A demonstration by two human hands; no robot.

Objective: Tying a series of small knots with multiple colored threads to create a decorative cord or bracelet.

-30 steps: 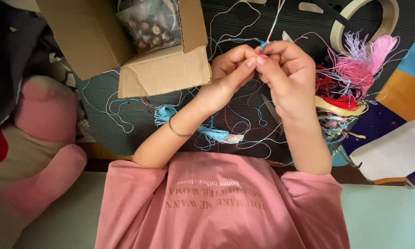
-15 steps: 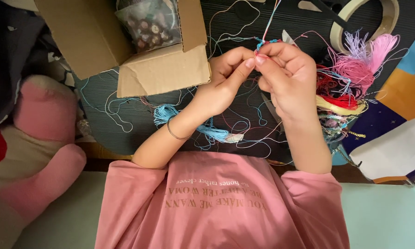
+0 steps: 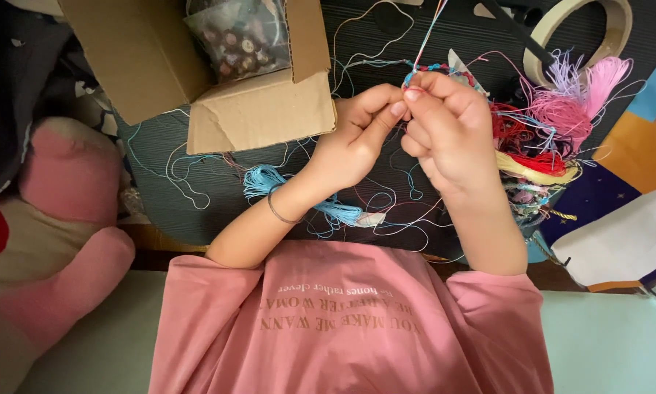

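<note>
My left hand [image 3: 353,142] and my right hand [image 3: 448,131] meet over a dark ribbed mat [image 3: 197,208]. Both pinch thin coloured threads at the same spot, fingertips touching. A short braided cord [image 3: 445,69] in blue, red and pink comes out above my right hand's fingers. Loose strands [image 3: 434,25] run from it up and out of the picture. A thin bangle [image 3: 280,215] circles my left wrist. The part of the cord inside the fingers is hidden.
An open cardboard box [image 3: 259,113] holding a clear bag of beads [image 3: 244,36] lies at the upper left. A tangle of pink, red and purple thread [image 3: 561,117] and a tape roll [image 3: 580,33] lie to the right. A light-blue skein [image 3: 262,179] lies under my left wrist, and a pink plush toy [image 3: 58,219] sits at the left.
Both hands stay pinched together on the threads. They rose slightly, then settled back; the fingertips shifted a little along the cord.
</note>
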